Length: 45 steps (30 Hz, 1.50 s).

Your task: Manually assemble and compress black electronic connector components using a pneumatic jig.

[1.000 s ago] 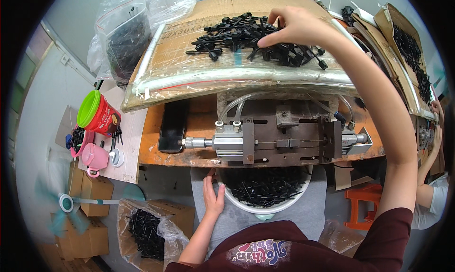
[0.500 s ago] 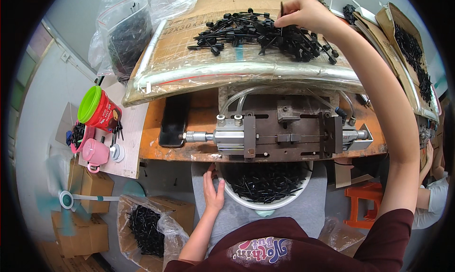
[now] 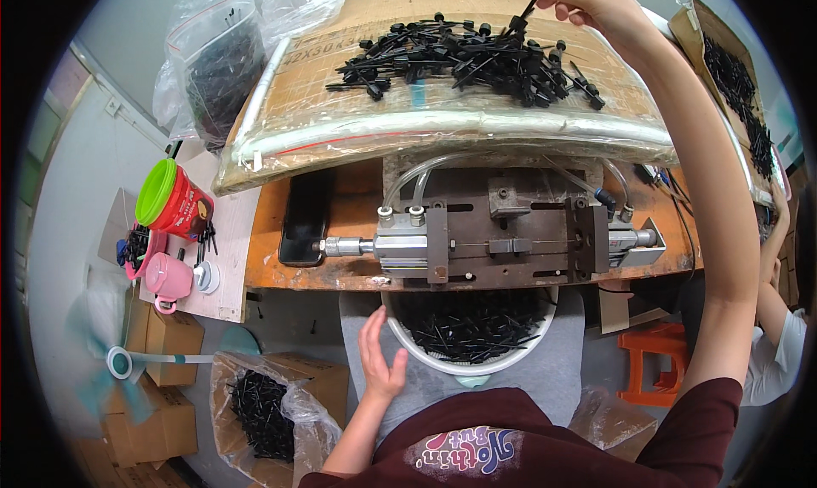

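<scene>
High above the cardboard, my right hand point(image 3: 600, 7) pinches a thin black rod-shaped part point(image 3: 529, 10) between thumb and fingers. Its lower end reaches a heap of similar black parts point(image 3: 459, 58), many with a thicker head. My left hand point(image 3: 379, 360) has its fingers stretched out and thumb apart, holding nothing, beside the left rim of a white basin point(image 3: 414, 349). Black parts fill this basin, which sits on my lap. Between heap and basin, a dark metal fixture point(image 3: 545, 248) with silver cylinders and clear air hoses stands on the orange bench.
A black phone point(image 3: 305, 220) lies left of the fixture. Farther left are a red-and-green tub point(image 3: 179, 203) and a pink cup point(image 3: 168, 277). A fan point(image 3: 119, 362) spins at lower left near a lined box point(image 3: 319, 420). An orange stool point(image 3: 651, 360) and another person's arm point(image 3: 770, 288) are at right.
My right hand has moved up and to the right, lifting a black part at the heap. My left hand has shifted slightly down and away from the basin's rim.
</scene>
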Motion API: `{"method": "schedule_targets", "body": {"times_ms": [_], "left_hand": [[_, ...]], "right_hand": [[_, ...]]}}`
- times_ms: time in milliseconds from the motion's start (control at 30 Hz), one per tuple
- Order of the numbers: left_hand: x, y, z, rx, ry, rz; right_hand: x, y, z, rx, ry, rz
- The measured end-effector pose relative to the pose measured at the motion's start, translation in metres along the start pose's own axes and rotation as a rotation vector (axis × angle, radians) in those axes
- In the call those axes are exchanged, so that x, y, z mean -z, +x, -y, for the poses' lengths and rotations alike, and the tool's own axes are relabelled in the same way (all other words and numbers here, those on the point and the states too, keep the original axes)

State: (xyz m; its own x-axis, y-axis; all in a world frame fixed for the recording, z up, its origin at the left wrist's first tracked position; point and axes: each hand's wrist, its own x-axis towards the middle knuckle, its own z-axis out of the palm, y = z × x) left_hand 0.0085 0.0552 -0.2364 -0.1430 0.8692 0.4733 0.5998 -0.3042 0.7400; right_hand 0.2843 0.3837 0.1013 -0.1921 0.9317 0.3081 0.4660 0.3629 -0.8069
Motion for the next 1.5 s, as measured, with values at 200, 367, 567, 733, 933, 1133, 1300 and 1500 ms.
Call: {"method": "schedule_targets", "body": {"times_ms": [200, 367, 567, 733, 933, 1133, 1300, 1500], "left_hand": [[0.005, 0.062, -0.086, -0.38, -0.032, 0.026], [-0.002, 0.123, -0.143, -0.213, -0.345, -0.047], [-0.005, 0.145, -0.162, -0.222, -0.423, -0.021], [0.013, 0.154, -0.154, -0.344, -0.391, -0.029], [0.01, 0.154, -0.164, -0.322, -0.26, 0.071], [-0.02, 0.141, -0.161, -0.316, -0.171, 0.196], [-0.035, 0.136, -0.156, -0.395, -0.043, 0.238], [-0.046, 0.135, -0.151, -0.412, 0.027, 0.274]], "right_hand": [[0.036, -0.025, -0.017, -0.026, 0.217, -0.1], [-0.036, -0.114, 0.014, -0.134, 0.462, 0.397], [-0.062, -0.157, 0.026, -0.307, 0.608, 0.673], [-0.05, -0.118, 0.019, 0.001, 0.285, 0.394], [-0.018, -0.021, 0.02, 0.54, -0.612, 0.098], [-0.071, 0.006, 0.022, 0.395, -1.271, 0.492], [-0.058, 0.004, 0.02, 0.337, -1.308, 0.446], [-0.032, 0.001, 0.021, 0.249, -1.235, 0.46]]}}
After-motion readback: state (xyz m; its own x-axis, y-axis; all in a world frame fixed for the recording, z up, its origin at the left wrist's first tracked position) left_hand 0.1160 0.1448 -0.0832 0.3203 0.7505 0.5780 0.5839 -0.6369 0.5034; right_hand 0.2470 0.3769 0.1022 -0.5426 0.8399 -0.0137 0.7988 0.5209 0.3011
